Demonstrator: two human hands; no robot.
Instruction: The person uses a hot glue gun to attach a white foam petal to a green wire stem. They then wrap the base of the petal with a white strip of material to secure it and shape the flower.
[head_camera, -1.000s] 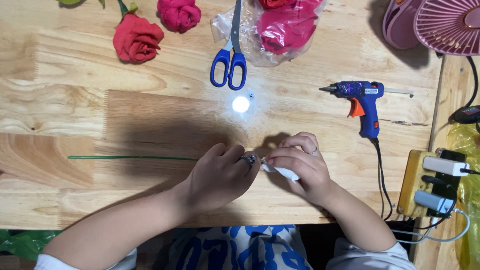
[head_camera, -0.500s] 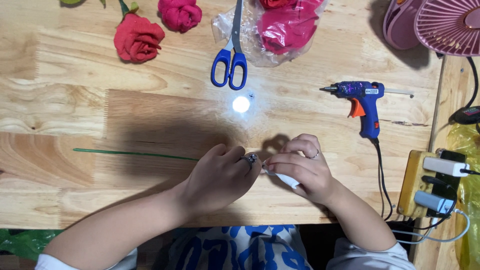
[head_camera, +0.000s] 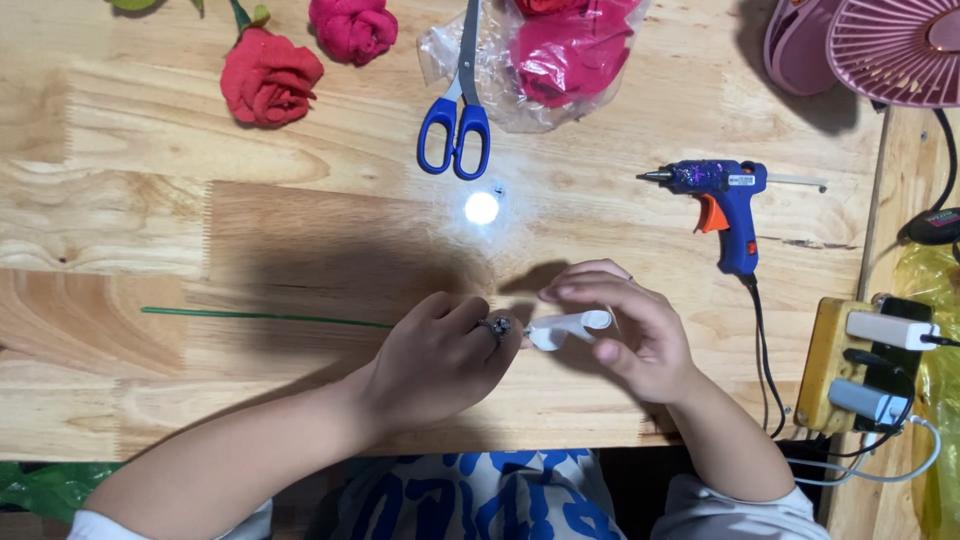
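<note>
A small white piece sits between my two hands, low on the bench near its front edge, at the end of a thin green wire stem that runs off to the left across the wood. My right hand is closed on the white piece, fingers curled over it and thumb beneath. My left hand is closed around the stem just beside it, a ring on one finger. Farther up lie blue-handled scissors partly on a clear bag of pink petals, with a red rose and a pink rose to the left. A blue glue gun rests to the right, near a yellow power strip and a pink fan.
</note>
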